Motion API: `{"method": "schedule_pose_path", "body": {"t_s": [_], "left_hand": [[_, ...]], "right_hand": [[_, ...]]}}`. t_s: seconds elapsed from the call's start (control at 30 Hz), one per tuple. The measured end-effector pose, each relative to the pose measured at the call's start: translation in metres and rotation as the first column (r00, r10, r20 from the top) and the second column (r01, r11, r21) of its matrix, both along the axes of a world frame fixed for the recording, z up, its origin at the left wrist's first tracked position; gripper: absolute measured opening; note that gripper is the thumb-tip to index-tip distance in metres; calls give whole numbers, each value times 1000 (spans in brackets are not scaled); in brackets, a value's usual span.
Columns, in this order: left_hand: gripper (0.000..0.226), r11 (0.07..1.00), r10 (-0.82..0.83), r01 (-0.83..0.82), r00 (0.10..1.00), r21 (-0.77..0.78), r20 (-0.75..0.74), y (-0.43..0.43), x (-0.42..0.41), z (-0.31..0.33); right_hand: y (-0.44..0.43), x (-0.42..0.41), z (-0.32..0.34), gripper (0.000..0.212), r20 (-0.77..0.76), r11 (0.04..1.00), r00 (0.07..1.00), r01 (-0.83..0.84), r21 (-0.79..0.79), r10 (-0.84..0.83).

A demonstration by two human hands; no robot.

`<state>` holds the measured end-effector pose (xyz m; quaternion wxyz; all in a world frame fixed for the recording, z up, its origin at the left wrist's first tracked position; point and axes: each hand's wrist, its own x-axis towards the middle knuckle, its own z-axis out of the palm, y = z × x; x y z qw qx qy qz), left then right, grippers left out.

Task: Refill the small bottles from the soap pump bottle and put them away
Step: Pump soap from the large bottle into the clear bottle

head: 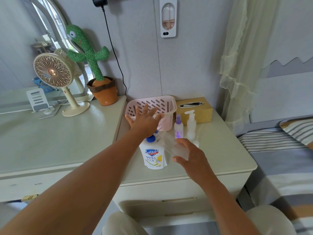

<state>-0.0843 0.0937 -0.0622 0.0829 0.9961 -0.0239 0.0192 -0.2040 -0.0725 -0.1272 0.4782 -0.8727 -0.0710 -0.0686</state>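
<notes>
A white soap bottle (153,156) with a blue pump head stands upright near the front middle of a pale nightstand (220,155). Its label reads "Safeguard".

The right hand (189,155) grips a clear bottle (171,144), thumb below and fingers curled over the top. This bottle is tilted, its far end pointing up and left toward the pump head. It is blurred, so whether it touches the spout cannot be told.

The left hand (144,117) reaches forward above the pump head with palm down and fingers spread wide, holding nothing. It lies over the near side of a pink slotted basket (162,102). Whether it touches the basket cannot be told.

Just right of the basket stand two small bottles, side by side and upright. One is a spray bottle (178,128) with a purple top, and the other is a white pump bottle (191,126). Behind them, against the wall, sits a gold tissue box (198,111) with an oval opening on top.

To the left, a dresser (50,133) meets the nightstand. On it are a cream desk fan (52,73), a green plush cactus (89,55) in an orange pot, and a small white stand (37,99). A curved mirror (45,31) leans behind them.

A black cable (115,53) runs down the grey wall from a plug at the top. A white wall dispenser (168,17) hangs higher up.

On the right are a pale sheer curtain (240,65) and a bed (279,150) with striped bedding. The person's knees, in light trousers, show at the bottom edge.
</notes>
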Motion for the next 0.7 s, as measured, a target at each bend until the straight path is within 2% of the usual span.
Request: {"method": "schedule_pose_path", "body": {"t_s": [0.27,0.47,0.7], "left_hand": [[52,1000,8,-7,999,11,-46,0,-4,-5],[50,999,-15,16,1000,44,-19,0,-4,4],[54,1000,-7,7,1000,4,-14,0,-1,1]], "right_hand": [[3,0,-6,50,-25,1000,1000,11,5,-11],[1,-1,0,50,-8,1000,1000,4,7,-4],[1,-1,0,49,-1,1000,1000,6,3,-6]]}}
